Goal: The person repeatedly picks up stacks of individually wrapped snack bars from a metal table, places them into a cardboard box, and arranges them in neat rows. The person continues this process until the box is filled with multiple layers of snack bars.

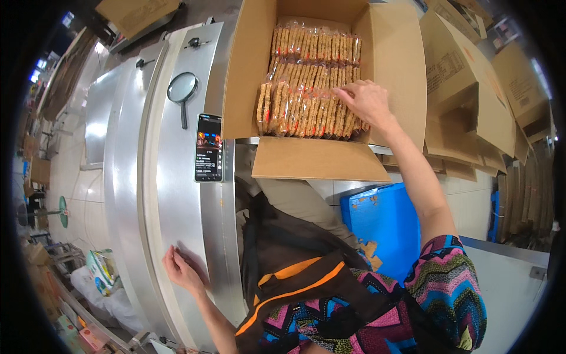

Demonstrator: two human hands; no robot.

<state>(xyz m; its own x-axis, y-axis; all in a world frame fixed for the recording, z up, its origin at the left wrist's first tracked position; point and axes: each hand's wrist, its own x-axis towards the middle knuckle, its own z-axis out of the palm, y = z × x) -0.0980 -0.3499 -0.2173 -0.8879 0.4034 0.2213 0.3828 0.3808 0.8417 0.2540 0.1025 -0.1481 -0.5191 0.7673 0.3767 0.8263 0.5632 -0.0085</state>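
An upright cardboard box (398, 71) with its flaps spread lies before me. Three rows of clear-wrapped, grainy biscuit-like snacks (305, 113) stand on edge inside it. My right hand (367, 101) is over the right part of the nearest row, thumb and bent fingertips at the wrappers. Whether it grips a packet cannot be made out. Low on the left, my left hand (182, 270) rests on the stainless steel worktop (181, 194) with its fingers loosely curled and no object visible in it.
A black-handled magnifying glass (182, 90) and a lit smartphone (208, 148) lie on the steel top. Flattened and folded cartons (473, 88) lean at the right. A blue plastic bin or crate (382, 225) stands below the box, near my legs. Black clamp knobs (194, 42) sit farther back.
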